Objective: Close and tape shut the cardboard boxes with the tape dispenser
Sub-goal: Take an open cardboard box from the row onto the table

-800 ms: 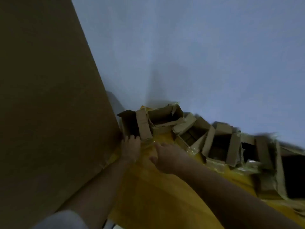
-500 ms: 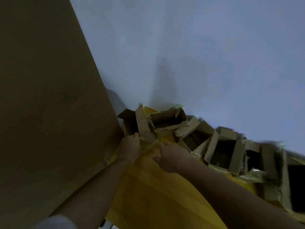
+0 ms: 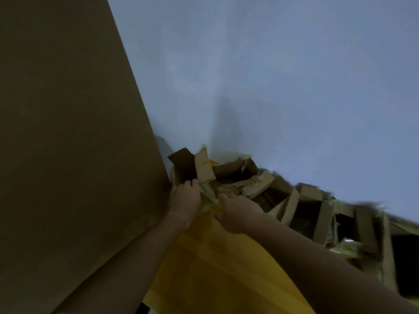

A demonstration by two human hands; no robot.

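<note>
No readable text, labels or numbers, dim cardboard boxes bare of print (picture blurred)

Left side: a tall cardboard panel walls it off.
Ahead: a row of open boxes with raised flaps crowds against the wall.
Free room: the yellow surface between the forearms.

Big cardboard panel fills frame left; open boxes run centre to lower right along wall.
</note>
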